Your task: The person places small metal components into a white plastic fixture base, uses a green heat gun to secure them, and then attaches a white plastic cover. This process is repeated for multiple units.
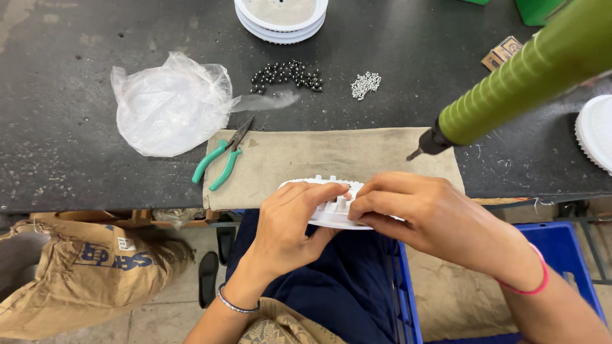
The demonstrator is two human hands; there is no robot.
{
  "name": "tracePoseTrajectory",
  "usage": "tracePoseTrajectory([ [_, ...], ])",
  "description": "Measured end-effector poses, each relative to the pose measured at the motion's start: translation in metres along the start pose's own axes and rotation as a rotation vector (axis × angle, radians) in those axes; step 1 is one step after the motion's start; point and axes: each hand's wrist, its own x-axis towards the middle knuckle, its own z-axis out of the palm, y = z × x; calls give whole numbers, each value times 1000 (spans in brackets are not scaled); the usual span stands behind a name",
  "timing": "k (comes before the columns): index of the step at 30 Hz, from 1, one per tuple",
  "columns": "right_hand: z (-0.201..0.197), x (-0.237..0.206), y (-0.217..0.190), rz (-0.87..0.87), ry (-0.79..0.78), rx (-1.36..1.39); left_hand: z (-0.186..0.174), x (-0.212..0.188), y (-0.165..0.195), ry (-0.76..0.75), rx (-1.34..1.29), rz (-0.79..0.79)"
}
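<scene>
Together, left hand [290, 220], right hand [417, 213], gripping white disc [325, 216]

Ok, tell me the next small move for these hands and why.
Probably keep the left hand bracing the white plastic disc at the cloth pad's edge while the right hand reaches up for the green hanging screwdriver. Both hands pinch the disc, and the driver tip hangs just above them, unused.

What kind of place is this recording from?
Likely a small assembly workshop: a dark worn workbench, a hanging green powered screwdriver, heaps of small silver screws and stacked white round plastic parts.
</scene>
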Motion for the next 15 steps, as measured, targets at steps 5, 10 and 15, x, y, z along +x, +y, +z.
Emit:
tracePoseTrajectory([
  [5, -7, 2, -4, 2, -45, -35, 2, 2, -1, 6, 2, 7],
  [10, -10, 7, -6, -40, -46, -26, 1, 2, 0, 5, 0, -9],
  [15, -14, 11, -6, -13, -82, 25, 2, 3, 0, 15, 1, -19],
])
